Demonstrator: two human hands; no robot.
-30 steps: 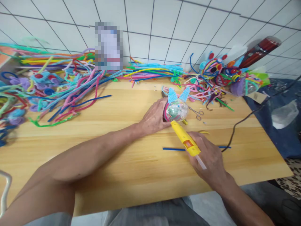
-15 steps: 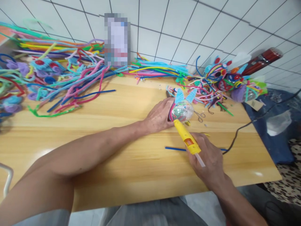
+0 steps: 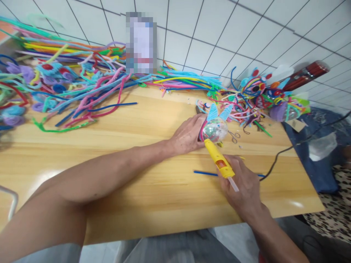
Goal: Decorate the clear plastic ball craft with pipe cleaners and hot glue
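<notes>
My left hand (image 3: 188, 137) is wrapped round a clear glittery ball (image 3: 215, 129) with two light-blue pipe-cleaner ears, holding it on the wooden table (image 3: 153, 182). My right hand (image 3: 241, 182) grips a yellow hot glue gun (image 3: 218, 159), whose nozzle touches the lower side of the ball. A clear glue stick pokes out of the gun's back end. A straight blue pipe cleaner (image 3: 205, 173) lies on the table under the gun.
Heaps of coloured pipe cleaners (image 3: 76, 84) cover the table's back and left. Finished pipe-cleaner figures (image 3: 260, 91) stand at the back right, small scissors (image 3: 234, 136) beside the ball. A black cord (image 3: 285, 153) runs off the right edge. A tiled wall rises behind.
The view has shifted slightly, so everything sits a little further right and lower. Both hands keep their hold, and the glue gun's nozzle stays against the ball.
</notes>
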